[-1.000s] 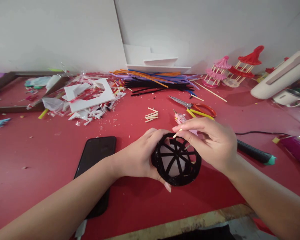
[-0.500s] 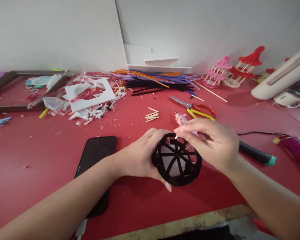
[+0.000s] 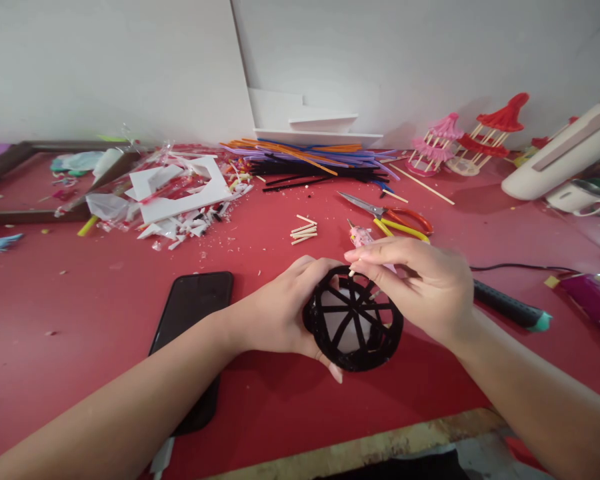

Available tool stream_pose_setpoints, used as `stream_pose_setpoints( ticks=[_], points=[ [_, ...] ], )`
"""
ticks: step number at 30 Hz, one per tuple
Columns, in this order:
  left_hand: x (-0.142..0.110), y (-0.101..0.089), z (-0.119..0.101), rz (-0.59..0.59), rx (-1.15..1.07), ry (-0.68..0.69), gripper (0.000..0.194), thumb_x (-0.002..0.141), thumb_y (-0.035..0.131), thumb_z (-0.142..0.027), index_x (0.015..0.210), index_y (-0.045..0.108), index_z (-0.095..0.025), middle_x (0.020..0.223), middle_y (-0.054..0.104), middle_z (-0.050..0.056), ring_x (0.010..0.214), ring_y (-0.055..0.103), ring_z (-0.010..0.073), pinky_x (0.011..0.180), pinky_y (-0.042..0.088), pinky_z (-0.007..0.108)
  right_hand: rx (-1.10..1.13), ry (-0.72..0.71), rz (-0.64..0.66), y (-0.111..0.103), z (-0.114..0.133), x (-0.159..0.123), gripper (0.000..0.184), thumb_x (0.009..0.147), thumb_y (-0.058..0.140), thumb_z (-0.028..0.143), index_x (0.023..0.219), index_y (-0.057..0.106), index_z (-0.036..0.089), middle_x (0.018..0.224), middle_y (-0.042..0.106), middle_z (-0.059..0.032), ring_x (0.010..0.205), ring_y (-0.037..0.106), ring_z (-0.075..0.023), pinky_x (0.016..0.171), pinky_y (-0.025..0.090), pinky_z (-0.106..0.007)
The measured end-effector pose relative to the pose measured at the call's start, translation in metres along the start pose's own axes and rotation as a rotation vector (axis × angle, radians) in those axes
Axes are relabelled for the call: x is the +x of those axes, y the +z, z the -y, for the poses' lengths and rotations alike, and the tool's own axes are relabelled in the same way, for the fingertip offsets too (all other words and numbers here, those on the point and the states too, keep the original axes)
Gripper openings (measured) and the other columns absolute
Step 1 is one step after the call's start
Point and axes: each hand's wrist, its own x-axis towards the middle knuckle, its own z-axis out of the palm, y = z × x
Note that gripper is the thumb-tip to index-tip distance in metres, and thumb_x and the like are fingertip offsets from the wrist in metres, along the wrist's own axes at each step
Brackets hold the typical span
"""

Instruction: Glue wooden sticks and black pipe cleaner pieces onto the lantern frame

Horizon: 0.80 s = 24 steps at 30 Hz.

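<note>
A person's left hand (image 3: 280, 310) grips a black spoked frame (image 3: 354, 309) by the left side of its rim, thumb beneath and fingers curled over the far edge, above a red tabletop (image 3: 80, 300). Whether the frame's underside touches the surface cannot be told. The right hand (image 3: 423, 287) pinches a short wooden stick (image 3: 352, 273) between thumb and forefinger at the rim's far edge; whether the stick's tip touches the rim is too small to tell.

The frame looks light and fuzzy, apparently built from chenille stems like those in the bundle (image 3: 305, 160) by the wall. Its nap should resist slipping, but the thin spokes would probably bend under a squeeze, and the crossing at the hub looks the most delicate point. The thick outer rim appears the safest hold, with thumb and fingers spread and pressure gentle. A pale piece shows through the gaps between spokes. The stick, likely stiff and nearly weightless, suits a fingertip pinch near one end; pressed sideways, it might roll or snap.

More short sticks (image 3: 304, 231) lie beyond the hands, near scissors (image 3: 377, 211). A smartphone (image 3: 193, 313) rests beside the left forearm.
</note>
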Motion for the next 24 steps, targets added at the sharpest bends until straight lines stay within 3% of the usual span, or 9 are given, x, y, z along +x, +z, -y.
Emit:
stream_pose_setpoints(
  ticks=[10,16,24],
  points=[
    [-0.0005,0.0004,0.0011,-0.003,0.014,0.005,0.099,0.05,0.091,-0.062,0.129,0.046,-0.022,0.115,0.061,0.011,0.103,0.06,0.0311,0.09,0.054,0.045,-0.031,-0.037,-0.009,0.0013,0.0013,0.0033,0.013,0.089,0.07,0.014,0.094,0.07,0.026,0.092,0.08,0.0009,0.088,0.077,-0.0173,0.08,0.064,-0.029],
    [-0.0021,0.0014,0.0015,-0.011,0.022,0.025,0.1,0.052,0.09,-0.063,0.132,0.045,-0.022,0.121,0.061,0.013,0.108,0.059,0.0326,0.095,0.053,0.047,0.0,-0.075,0.049,-0.0018,0.0007,0.004,0.016,0.088,0.07,0.014,0.101,0.07,0.024,0.094,0.08,-0.0014,0.088,0.077,-0.0166,0.081,0.064,-0.028],
    [-0.0008,0.0002,0.0009,0.0,0.021,0.02,0.098,0.051,0.091,-0.062,0.13,0.047,-0.023,0.118,0.062,0.012,0.106,0.061,0.0317,0.093,0.054,0.046,-0.012,0.013,0.025,-0.0006,0.0002,-0.0007,0.018,0.089,0.069,0.015,0.102,0.07,0.028,0.1,0.08,0.0026,0.091,0.077,-0.0172,0.082,0.065,-0.029]
  ],
)
